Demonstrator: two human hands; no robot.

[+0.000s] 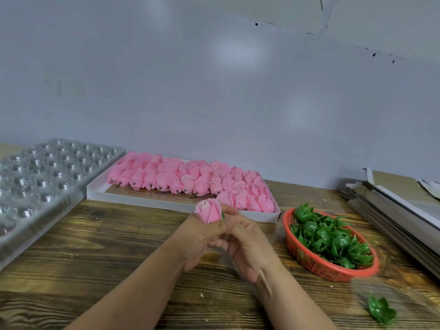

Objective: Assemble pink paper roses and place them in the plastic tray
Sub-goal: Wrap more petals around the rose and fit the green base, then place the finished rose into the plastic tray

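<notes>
stretching across the wooden table (95, 246), a clear plastic tray (35, 177) lies at left, a white box (147, 198) of pink petals (190, 177) behind, and a red basket (309, 260) of green leaf cups (328, 236) at right. no writing can be read. left hand (202, 236) and right hand (250, 244) both curl around a pink rose (209, 210) above the table, its axis tilted, tip pointing up and away.
</notes>
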